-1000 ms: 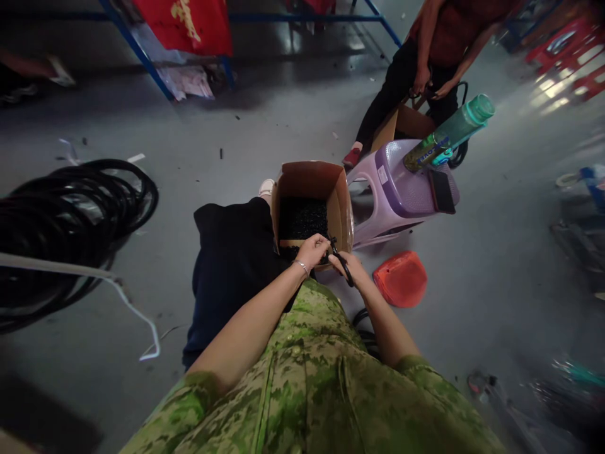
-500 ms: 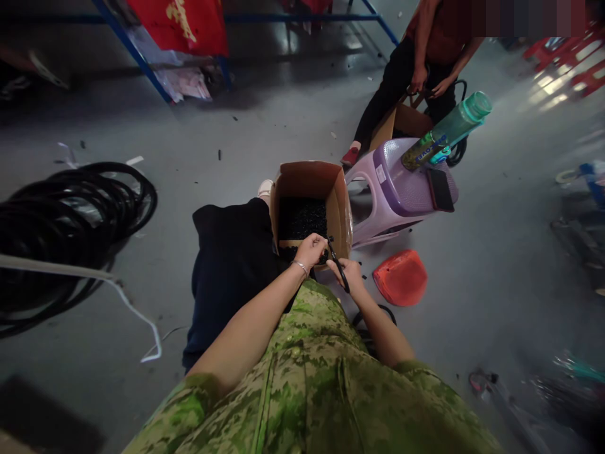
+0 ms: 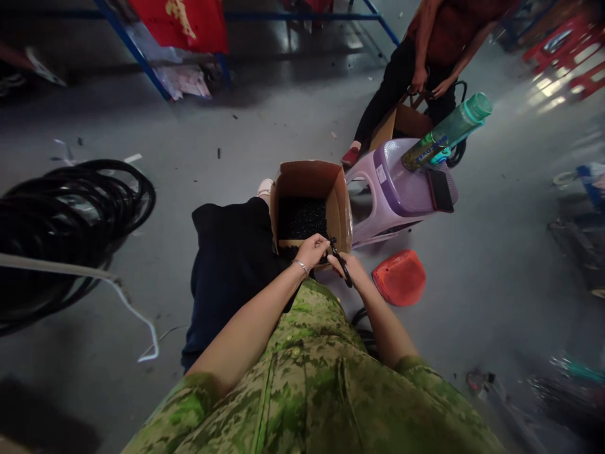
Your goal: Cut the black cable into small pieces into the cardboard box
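My right hand (image 3: 350, 266) is wrapped round black-handled scissors (image 3: 341, 263), whose blades point away from me over the near right edge of an open cardboard box (image 3: 338, 208). Just left of the blades, my left hand (image 3: 312, 250) is closed in a pinch. What its fingertips hold is too small and dark to make out. Inside the box lies a heap of small black pieces (image 3: 302, 217). A cardboard flap crosses the box near my left hand.
A purple stool (image 3: 394, 183) beside the box bears a green bottle (image 3: 449, 132) and a dark phone (image 3: 440, 190). An orange-red plastic piece (image 3: 399, 277) lies on the floor. Coiled black hose (image 3: 94, 195) is at left. Another person (image 3: 416, 69) sits ahead with a box.
The scissors and my right hand have shifted slightly to the right. My left hand stays almost where it was, still pinched beside the blades.
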### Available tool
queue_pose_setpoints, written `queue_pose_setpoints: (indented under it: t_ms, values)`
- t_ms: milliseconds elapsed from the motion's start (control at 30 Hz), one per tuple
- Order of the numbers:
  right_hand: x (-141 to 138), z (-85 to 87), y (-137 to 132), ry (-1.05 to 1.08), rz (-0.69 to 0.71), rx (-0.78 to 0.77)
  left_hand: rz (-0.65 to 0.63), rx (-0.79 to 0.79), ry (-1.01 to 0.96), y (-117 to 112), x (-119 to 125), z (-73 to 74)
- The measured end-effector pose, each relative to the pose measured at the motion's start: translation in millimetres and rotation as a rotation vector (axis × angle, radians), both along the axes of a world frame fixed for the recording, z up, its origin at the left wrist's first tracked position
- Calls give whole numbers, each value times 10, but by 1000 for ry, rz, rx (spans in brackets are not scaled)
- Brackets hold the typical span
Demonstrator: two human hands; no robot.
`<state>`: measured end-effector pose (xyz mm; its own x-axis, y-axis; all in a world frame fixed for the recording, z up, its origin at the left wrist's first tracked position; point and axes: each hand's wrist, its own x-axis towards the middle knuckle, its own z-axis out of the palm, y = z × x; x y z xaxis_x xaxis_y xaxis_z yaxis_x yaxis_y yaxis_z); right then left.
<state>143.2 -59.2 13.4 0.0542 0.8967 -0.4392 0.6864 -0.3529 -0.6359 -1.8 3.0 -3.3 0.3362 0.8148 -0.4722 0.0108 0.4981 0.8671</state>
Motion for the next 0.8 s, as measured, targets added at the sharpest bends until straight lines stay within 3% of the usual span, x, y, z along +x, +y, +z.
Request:
queue_pose_setpoints:
  t_ms: [300, 800]
  values:
    - [-97, -60, -73, 12, -127, -2, 74, -43, -7, 12, 8, 13]
    - [-172, -280, -169, -163, -99, 198, 168, -68, 49, 15, 6, -3]
